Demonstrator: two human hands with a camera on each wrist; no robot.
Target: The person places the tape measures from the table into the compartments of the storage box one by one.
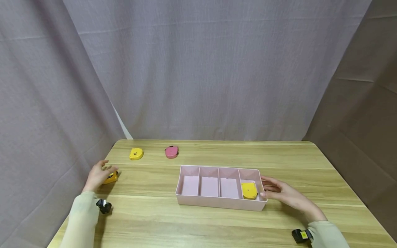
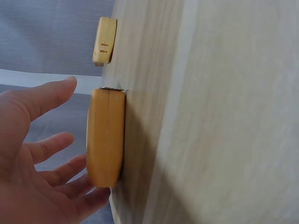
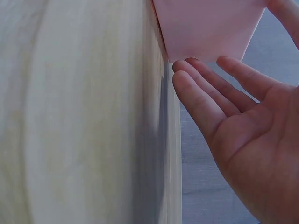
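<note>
Left hand (image 1: 98,175), fingers spread, touches an orange tape measure (image 2: 106,137) at the table (image 1: 198,220) edge. Right hand (image 1: 283,194), fingers straight, braces the pink tray (image 1: 217,204) end wall, steadying it.

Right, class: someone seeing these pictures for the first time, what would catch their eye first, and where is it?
Probably the pink divided tray mid-table, with one yellow tape measure in its rightmost compartment and the right hand resting open against that end. Next, the left hand at the table's left edge, its fingers touching an orange-yellow tape measure. Farther back lie another yellow one and a pink one.
</note>
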